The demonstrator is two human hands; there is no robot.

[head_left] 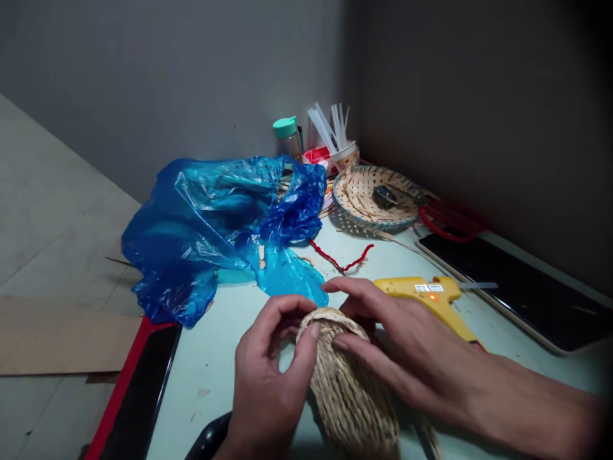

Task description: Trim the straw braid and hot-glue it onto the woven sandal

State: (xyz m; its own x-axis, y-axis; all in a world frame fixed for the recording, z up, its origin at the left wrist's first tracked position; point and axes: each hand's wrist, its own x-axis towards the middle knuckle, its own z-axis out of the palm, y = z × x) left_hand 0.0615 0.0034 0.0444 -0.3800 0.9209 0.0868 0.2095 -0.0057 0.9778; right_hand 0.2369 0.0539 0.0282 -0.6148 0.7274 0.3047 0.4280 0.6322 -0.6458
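Observation:
A piece of braided straw work (352, 390), pale tan with twisted strands running lengthwise, lies at the front of the table with a curled rim at its far end. My left hand (278, 364) grips that rim from the left, thumb on top and fingers behind. From the right, my right hand (397, 338) holds the same end, its thumb on the strands and its index finger raised a little. Just beyond my right hand lies a yellow glue gun (421, 291) with its orange light lit and a clear glue stick in its back.
A blue plastic bag (215, 217) covers the back left. Behind stand a woven basket (354, 204), a cup of glue sticks (345, 155) and a green-lidded jar (286, 131). Red-handled scissors (450, 223) and a tablet (517, 287) lie right; a red twisted cord (345, 265) lies mid-table.

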